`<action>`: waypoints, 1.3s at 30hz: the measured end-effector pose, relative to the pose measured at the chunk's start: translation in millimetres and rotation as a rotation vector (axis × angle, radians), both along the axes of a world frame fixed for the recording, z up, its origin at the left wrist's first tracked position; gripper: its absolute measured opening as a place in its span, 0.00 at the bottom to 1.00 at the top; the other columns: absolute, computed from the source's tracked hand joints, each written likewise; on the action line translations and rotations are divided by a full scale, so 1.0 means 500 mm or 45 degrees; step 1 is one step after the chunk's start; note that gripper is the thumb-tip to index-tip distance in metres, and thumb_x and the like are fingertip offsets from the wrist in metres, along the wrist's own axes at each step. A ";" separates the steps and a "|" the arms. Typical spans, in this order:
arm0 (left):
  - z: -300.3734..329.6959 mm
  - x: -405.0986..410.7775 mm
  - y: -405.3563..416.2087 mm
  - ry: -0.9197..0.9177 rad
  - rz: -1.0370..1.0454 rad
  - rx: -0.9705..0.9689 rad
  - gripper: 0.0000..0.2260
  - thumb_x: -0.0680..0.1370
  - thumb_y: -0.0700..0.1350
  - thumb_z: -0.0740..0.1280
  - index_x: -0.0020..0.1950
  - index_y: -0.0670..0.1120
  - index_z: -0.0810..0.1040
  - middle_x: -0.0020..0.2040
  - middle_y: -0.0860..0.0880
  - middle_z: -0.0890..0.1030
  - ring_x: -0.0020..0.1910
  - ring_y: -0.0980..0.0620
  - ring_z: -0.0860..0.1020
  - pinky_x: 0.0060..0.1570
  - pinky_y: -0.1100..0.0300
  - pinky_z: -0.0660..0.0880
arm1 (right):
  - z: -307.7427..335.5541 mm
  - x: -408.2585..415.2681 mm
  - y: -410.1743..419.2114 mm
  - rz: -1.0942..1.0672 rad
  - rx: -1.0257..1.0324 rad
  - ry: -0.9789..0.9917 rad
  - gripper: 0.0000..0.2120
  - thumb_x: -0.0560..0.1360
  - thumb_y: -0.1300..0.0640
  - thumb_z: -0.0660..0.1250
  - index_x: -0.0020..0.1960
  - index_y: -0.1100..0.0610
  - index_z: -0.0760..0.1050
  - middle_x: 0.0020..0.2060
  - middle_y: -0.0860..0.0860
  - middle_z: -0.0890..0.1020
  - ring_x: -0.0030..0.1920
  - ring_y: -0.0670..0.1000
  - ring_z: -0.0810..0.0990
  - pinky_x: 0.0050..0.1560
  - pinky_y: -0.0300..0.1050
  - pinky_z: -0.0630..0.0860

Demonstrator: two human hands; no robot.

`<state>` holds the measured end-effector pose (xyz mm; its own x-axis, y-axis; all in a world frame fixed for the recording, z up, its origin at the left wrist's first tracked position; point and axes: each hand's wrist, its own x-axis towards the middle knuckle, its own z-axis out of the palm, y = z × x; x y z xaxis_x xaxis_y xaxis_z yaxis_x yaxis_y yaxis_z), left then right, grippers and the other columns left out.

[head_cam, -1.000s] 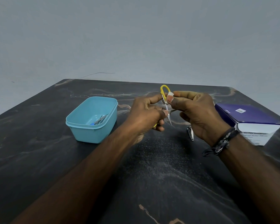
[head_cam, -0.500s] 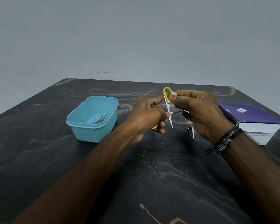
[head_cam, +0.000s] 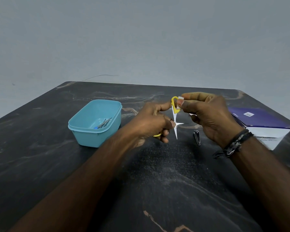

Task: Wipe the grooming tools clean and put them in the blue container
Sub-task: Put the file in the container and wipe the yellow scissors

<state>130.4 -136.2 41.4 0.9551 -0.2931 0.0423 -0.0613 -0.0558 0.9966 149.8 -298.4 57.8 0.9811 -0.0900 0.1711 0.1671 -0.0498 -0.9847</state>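
Left hand gripping open yellow scissors above the desk, right hand pinching a white wipe on one handle, blue container at left

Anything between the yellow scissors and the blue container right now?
Nothing visible. The scissors are held above the table by the left hand; the blue container sits open-topped to its left, with only bare tabletop between.

A dark marbled table stands against a plain grey wall.
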 end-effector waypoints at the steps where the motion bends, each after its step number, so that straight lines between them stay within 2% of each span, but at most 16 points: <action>1: 0.002 0.000 0.002 0.005 -0.004 0.009 0.29 0.75 0.29 0.67 0.74 0.45 0.68 0.37 0.44 0.77 0.25 0.55 0.73 0.28 0.57 0.78 | -0.001 0.001 0.000 0.000 -0.020 0.000 0.13 0.67 0.57 0.79 0.50 0.58 0.83 0.38 0.53 0.84 0.36 0.46 0.78 0.35 0.40 0.70; 3: 0.006 0.000 0.006 0.008 0.029 -0.006 0.28 0.74 0.29 0.69 0.72 0.44 0.70 0.37 0.43 0.79 0.25 0.54 0.75 0.28 0.58 0.78 | -0.001 0.003 -0.001 -0.007 -0.007 -0.010 0.13 0.66 0.57 0.79 0.48 0.58 0.83 0.37 0.53 0.84 0.35 0.47 0.76 0.35 0.42 0.68; 5: 0.011 0.003 0.009 0.018 0.106 -0.087 0.26 0.72 0.30 0.72 0.68 0.44 0.74 0.37 0.42 0.82 0.26 0.53 0.77 0.28 0.58 0.79 | 0.004 0.007 -0.003 -0.027 0.079 -0.033 0.13 0.66 0.58 0.79 0.48 0.58 0.83 0.35 0.51 0.84 0.31 0.44 0.76 0.32 0.39 0.67; 9: 0.014 0.006 0.014 0.087 0.222 -0.382 0.20 0.70 0.33 0.75 0.61 0.40 0.78 0.37 0.43 0.83 0.32 0.51 0.81 0.35 0.56 0.82 | 0.009 0.012 -0.009 -0.046 0.299 -0.050 0.10 0.67 0.59 0.78 0.48 0.58 0.83 0.33 0.47 0.85 0.27 0.41 0.75 0.26 0.34 0.65; 12: 0.013 0.004 0.007 0.173 0.277 -0.606 0.18 0.72 0.32 0.72 0.61 0.38 0.76 0.41 0.40 0.85 0.37 0.45 0.84 0.38 0.53 0.83 | 0.005 0.009 -0.004 -0.018 0.317 -0.013 0.13 0.68 0.58 0.77 0.52 0.60 0.83 0.36 0.49 0.85 0.28 0.41 0.73 0.28 0.35 0.66; 17: 0.021 0.001 0.000 0.151 0.417 -0.861 0.18 0.71 0.29 0.72 0.58 0.39 0.72 0.40 0.38 0.85 0.34 0.43 0.85 0.34 0.54 0.82 | 0.008 0.010 -0.008 0.019 0.311 0.024 0.15 0.69 0.59 0.77 0.55 0.61 0.83 0.42 0.52 0.85 0.28 0.41 0.73 0.29 0.35 0.67; 20: 0.024 -0.002 -0.003 0.094 0.443 -0.971 0.13 0.70 0.29 0.73 0.51 0.39 0.74 0.35 0.41 0.84 0.32 0.46 0.84 0.36 0.55 0.82 | 0.007 0.011 -0.007 0.048 0.316 0.051 0.15 0.69 0.59 0.77 0.55 0.61 0.83 0.38 0.50 0.84 0.28 0.41 0.74 0.29 0.35 0.66; 22: 0.025 -0.004 -0.006 0.078 0.451 -0.991 0.10 0.70 0.29 0.72 0.45 0.40 0.76 0.33 0.43 0.83 0.32 0.49 0.83 0.37 0.58 0.82 | 0.004 0.010 -0.002 0.066 0.320 0.079 0.16 0.69 0.60 0.76 0.56 0.61 0.82 0.35 0.48 0.83 0.28 0.41 0.73 0.28 0.34 0.66; 26: 0.027 0.000 -0.006 0.085 0.501 -1.022 0.08 0.70 0.32 0.73 0.43 0.42 0.77 0.34 0.46 0.83 0.31 0.53 0.81 0.39 0.59 0.82 | -0.001 0.003 0.012 0.093 0.313 0.126 0.16 0.69 0.60 0.76 0.55 0.62 0.82 0.42 0.54 0.84 0.30 0.43 0.73 0.28 0.35 0.67; 29: 0.029 0.002 -0.004 0.073 0.591 -1.048 0.07 0.70 0.32 0.74 0.43 0.41 0.78 0.36 0.44 0.83 0.35 0.49 0.83 0.43 0.55 0.83 | -0.006 -0.003 0.024 0.124 0.292 0.149 0.13 0.68 0.61 0.76 0.52 0.63 0.82 0.42 0.55 0.84 0.31 0.44 0.75 0.30 0.36 0.68; 31: 0.029 0.000 -0.002 0.048 0.656 -1.051 0.06 0.70 0.32 0.74 0.42 0.40 0.78 0.35 0.42 0.83 0.35 0.46 0.84 0.40 0.53 0.83 | -0.010 -0.005 0.031 0.147 0.266 0.163 0.10 0.68 0.61 0.77 0.48 0.62 0.83 0.41 0.56 0.85 0.32 0.45 0.76 0.30 0.36 0.70; 34: 0.029 -0.003 0.001 -0.019 0.736 -0.954 0.05 0.72 0.32 0.73 0.41 0.40 0.79 0.32 0.43 0.83 0.33 0.47 0.84 0.36 0.56 0.82 | -0.016 -0.007 0.034 0.193 0.210 0.170 0.08 0.68 0.61 0.77 0.46 0.62 0.83 0.43 0.59 0.86 0.34 0.46 0.78 0.30 0.36 0.71; 39: 0.030 -0.003 0.008 -0.113 0.794 -0.759 0.05 0.73 0.33 0.72 0.44 0.41 0.79 0.31 0.46 0.83 0.31 0.50 0.84 0.33 0.60 0.81 | -0.014 -0.008 0.031 0.226 0.158 0.150 0.12 0.68 0.61 0.77 0.50 0.65 0.83 0.43 0.60 0.86 0.35 0.48 0.81 0.31 0.36 0.74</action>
<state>128.8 -132.1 56.3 0.9199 0.3781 0.1038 -0.2722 0.4253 0.8632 145.7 -283.0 51.0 0.9960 0.0725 0.0525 0.0457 0.0930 -0.9946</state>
